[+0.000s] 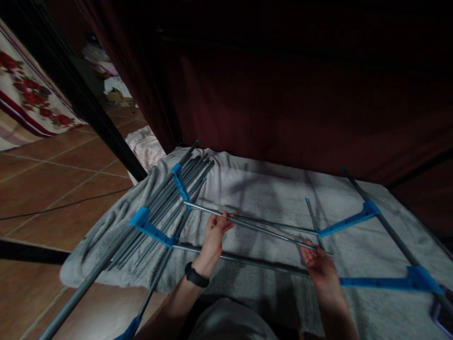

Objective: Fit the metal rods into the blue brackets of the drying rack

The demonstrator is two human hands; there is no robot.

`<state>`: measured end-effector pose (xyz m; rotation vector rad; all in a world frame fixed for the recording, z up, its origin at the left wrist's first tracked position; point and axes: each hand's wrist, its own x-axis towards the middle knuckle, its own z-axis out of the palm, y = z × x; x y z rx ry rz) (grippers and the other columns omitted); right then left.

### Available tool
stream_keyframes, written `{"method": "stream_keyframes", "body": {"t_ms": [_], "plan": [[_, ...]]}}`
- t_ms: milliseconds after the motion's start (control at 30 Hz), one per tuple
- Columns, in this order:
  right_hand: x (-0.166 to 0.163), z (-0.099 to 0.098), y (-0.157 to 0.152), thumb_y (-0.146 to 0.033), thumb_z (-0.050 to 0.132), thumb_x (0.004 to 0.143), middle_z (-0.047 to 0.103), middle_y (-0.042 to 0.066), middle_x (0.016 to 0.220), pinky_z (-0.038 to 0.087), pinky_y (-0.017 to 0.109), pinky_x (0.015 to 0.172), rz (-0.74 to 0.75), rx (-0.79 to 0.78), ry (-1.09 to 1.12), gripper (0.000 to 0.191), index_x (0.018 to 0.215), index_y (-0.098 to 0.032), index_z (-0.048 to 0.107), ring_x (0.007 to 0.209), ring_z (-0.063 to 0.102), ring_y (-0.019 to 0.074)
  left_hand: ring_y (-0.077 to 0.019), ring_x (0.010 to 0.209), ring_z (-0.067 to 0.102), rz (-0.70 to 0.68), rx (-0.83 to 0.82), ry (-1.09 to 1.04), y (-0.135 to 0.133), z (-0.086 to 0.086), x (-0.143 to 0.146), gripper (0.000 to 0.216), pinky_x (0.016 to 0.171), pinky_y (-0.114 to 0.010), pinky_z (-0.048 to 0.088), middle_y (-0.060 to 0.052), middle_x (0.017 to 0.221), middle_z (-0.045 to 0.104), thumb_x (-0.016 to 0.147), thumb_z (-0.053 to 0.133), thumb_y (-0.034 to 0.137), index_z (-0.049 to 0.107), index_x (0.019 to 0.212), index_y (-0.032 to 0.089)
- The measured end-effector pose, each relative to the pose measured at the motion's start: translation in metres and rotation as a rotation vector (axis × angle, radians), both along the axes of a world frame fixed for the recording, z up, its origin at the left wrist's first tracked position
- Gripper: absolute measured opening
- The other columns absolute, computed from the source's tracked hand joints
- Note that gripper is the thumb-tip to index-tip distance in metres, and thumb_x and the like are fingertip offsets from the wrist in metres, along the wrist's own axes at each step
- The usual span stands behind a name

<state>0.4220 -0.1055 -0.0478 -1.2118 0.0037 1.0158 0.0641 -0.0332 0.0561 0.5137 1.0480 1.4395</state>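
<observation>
2 hands, 1 metal tube (269, 231): L hand (214, 231) closed lightly round it L of mid-length, R hand (320, 264) pinching it in the fingertips nr its R end. Long axis runs L–R, R end slanting twd the wearer; L end lies at the far-L bracket (181, 185), can't tell if touching. Count: 5 blue brackets (152, 230) incl. that one (1 cut off at bottom), 2 crossbars (262, 262); loose tubes (166, 208) on grey blanket (262, 184) overlap, no exact no.

The left hand (214, 230) and the right hand (321, 267) hold one thin metal tube (265, 230) above the grey blanket (255, 184); many loose tubes (167, 203) lie under blue plastic brackets (153, 231).
</observation>
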Motion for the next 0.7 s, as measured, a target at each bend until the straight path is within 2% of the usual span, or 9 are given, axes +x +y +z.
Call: {"method": "stream_keyframes", "body": {"t_ms": [133, 233, 300, 367, 500, 700], "plan": [[0.003, -0.001, -0.001, -0.018, 0.07, 0.075, 0.078, 0.002, 0.085, 0.069, 0.036, 0.079, -0.018, -0.038, 0.029, 0.009, 0.079, -0.026, 0.07, 0.079, 0.077, 0.0193, -0.0219, 0.09, 0.077, -0.02, 0.039, 0.029, 0.0, 0.017, 0.007, 0.046, 0.084, -0.036, 0.063, -0.005, 0.091, 0.079, 0.073, 0.097, 0.052, 0.071, 0.094, 0.02], [0.0, 0.003, 0.0, -0.016, 0.074, 0.072, 0.08, 0.002, 0.089, 0.069, 0.04, 0.086, 0.004, -0.029, 0.044, 0.016, 0.083, -0.027, 0.072, 0.084, 0.077, 0.0208, -0.0241, 0.095, 0.076, -0.04, 0.077, 0.05, 0.0, 0.029, 0.015, 0.043, 0.083, -0.036, 0.061, -0.004, 0.088, 0.077, 0.075, 0.096, 0.048, 0.071, 0.097, 0.021], [-0.008, 0.007, 0.001, -0.016, 0.076, 0.071, 0.08, 0.002, 0.092, 0.068, 0.037, 0.092, 0.038, 0.003, 0.081, 0.019, 0.087, -0.026, 0.073, 0.088, 0.078, 0.0197, -0.0251, 0.097, 0.076, -0.068, 0.104, 0.062, -0.002, 0.035, 0.022, 0.041, 0.085, -0.037, 0.061, -0.005, 0.09, 0.078, 0.077, 0.094, 0.047, 0.072, 0.1, 0.022], [-0.019, 0.011, 0.004, -0.018, 0.077, 0.074, 0.08, 0.002, 0.093, 0.067, 0.035, 0.097, 0.07, 0.026, 0.107, 0.018, 0.09, -0.025, 0.074, 0.091, 0.078, 0.0184, -0.0257, 0.099, 0.076, -0.099, 0.132, 0.077, -0.004, 0.04, 0.029, 0.038, 0.086, -0.037, 0.061, -0.006, 0.093, 0.078, 0.079, 0.093, 0.046, 0.073, 0.102, 0.023], [-0.048, 0.02, 0.012, -0.02, 0.074, 0.082, 0.081, 0.002, 0.093, 0.065, 0.041, 0.103, 0.123, 0.019, 0.132, 0.011, 0.092, -0.025, 0.073, 0.094, 0.079, 0.0201, -0.0253, 0.101, 0.075, -0.152, 0.189, 0.127, -0.008, 0.046, 0.041, 0.033, 0.086, -0.036, 0.06, -0.006, 0.095, 0.079, 0.082, 0.09, 0.045, 0.073, 0.101, 0.024], [-0.098, 0.046, 0.017, -0.011, 0.065, 0.091, 0.082, 0.003, 0.09, 0.069, 0.035, 0.089, 0.198, 0.01, 0.328, 0.014, 0.09, -0.024, 0.071, 0.09, 0.081, 0.018, -0.0243, 0.102, 0.075, -0.223, 0.249, 0.199, -0.014, 0.044, 0.05, 0.04, 0.092, -0.038, 0.06, -0.007, 0.102, 0.079, 0.091, 0.081, 0.053, 0.066, 0.114, 0.024]]}}
